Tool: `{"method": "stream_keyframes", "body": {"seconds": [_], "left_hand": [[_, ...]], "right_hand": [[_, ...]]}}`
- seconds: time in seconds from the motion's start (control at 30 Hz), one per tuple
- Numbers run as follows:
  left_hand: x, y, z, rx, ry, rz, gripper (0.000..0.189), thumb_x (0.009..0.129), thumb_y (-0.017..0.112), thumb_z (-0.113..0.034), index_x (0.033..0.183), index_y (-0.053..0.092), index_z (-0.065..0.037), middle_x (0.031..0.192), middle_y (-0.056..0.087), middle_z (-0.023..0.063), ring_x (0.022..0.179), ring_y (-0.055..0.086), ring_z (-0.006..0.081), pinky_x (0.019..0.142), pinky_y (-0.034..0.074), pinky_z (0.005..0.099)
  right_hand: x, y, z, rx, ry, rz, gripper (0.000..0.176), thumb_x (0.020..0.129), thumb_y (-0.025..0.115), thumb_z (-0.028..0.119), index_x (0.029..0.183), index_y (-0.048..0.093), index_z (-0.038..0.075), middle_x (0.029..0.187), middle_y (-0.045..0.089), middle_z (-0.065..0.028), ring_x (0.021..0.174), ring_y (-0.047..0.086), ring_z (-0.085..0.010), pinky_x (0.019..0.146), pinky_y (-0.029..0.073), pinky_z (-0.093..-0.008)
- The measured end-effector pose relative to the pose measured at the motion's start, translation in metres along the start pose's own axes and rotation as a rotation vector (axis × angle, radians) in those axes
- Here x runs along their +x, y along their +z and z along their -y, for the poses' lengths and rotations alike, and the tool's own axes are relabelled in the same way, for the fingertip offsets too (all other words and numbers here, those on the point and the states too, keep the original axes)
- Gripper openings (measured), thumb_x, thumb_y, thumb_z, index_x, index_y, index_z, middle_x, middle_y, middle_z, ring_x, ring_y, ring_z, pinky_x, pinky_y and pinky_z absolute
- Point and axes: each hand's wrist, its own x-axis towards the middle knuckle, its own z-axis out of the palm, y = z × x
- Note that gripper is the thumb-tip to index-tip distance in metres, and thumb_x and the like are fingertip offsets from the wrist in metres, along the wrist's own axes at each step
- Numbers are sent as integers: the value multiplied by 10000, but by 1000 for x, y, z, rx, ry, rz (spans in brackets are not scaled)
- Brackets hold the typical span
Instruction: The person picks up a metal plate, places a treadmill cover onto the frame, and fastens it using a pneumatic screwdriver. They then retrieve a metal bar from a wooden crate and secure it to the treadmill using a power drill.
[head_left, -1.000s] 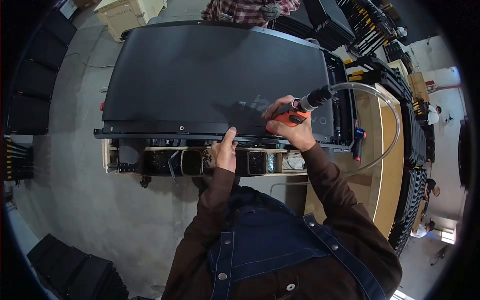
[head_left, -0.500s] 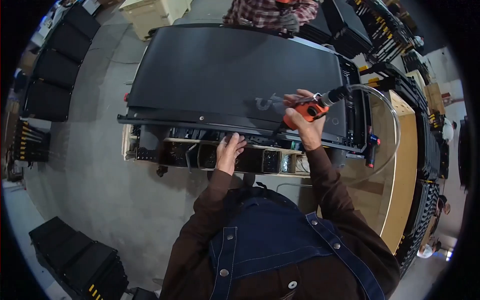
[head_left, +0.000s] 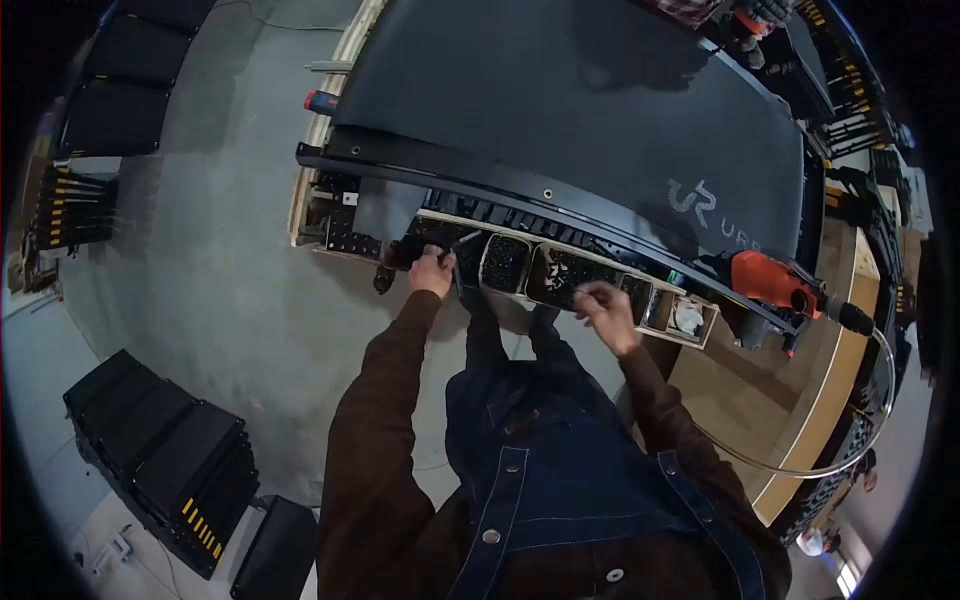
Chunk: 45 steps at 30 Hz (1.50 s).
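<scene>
My left hand (head_left: 431, 274) reaches to the left end of a row of small-parts bins, its fingers bent and partly lost against the dark contents. What it pinches there is too dark to name. Over the front rim of a bin with small parts (head_left: 553, 277), my right hand (head_left: 607, 317) has its fingers curled together; anything between them is too small to tell. An orange power driver (head_left: 765, 280) with an air hose rests untouched at the right front corner of a large black panel (head_left: 560, 110) with a pale logo. The panel's black front rail (head_left: 470, 183) runs above the bins.
A gloved hand (head_left: 765, 18) of another person is at the far edge. The clear hose (head_left: 885, 390) loops down at right beside a wooden crate (head_left: 820, 370). Stacked black panels (head_left: 165, 440) stand on the floor at left. A red-and-black tool handle (head_left: 320, 102) protrudes at the panel's left end.
My right hand has let go of the orange driver, now on the panel corner, and moved down to the bins. My left hand has left the rail for the left bins. The view has shifted.
</scene>
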Motion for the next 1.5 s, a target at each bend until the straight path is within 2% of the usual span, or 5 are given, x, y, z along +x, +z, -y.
{"method": "stream_keyframes", "body": {"seconds": [0.3, 0.6, 0.8, 0.9, 1.5], "left_hand": [[2, 5, -23, 125, -73, 73, 500, 920, 622, -251, 1357, 476, -58, 1001, 715, 227, 945, 669, 467, 760, 520, 560], [-72, -46, 16, -839, -127, 339, 264, 996, 613, -240, 1143, 604, -20, 847, 604, 26, 649, 541, 97, 588, 448, 282], [-102, -60, -28, -1003, -220, 423, 243, 1028, 580, -254, 1079, 584, -17, 883, 647, 61, 607, 615, 134, 576, 491, 268], [-108, -62, -54, -1045, -80, 422, 249, 1026, 585, -223, 1151, 572, -8, 886, 631, 72, 614, 628, 146, 558, 497, 264], [-179, -75, -232, -878, 437, 403, 311, 1028, 599, -257, 1162, 567, 22, 955, 687, 108, 723, 668, 147, 668, 531, 279]], "right_hand": [[113, 131, -61, -1232, -546, 154, 218, 886, 577, 211, 1055, 636, 87, 850, 669, -142, 792, 693, -344, 657, 540, -481], [117, 139, -55, -1299, -348, 269, 238, 743, 693, 149, 955, 676, 44, 934, 683, -176, 901, 690, -372, 756, 552, -481], [116, 123, -68, -1026, -615, 242, 207, 790, 729, 165, 941, 705, 26, 928, 705, -158, 790, 705, -302, 681, 567, -419], [84, 107, -28, 256, 60, 201, 203, 927, 742, 161, 1056, 723, 6, 923, 717, -61, 733, 671, -113, 655, 572, -264], [-94, -18, 90, 483, -389, 125, 196, 952, 676, 68, 1100, 696, -58, 1036, 704, -145, 881, 710, -184, 784, 595, -290]]}}
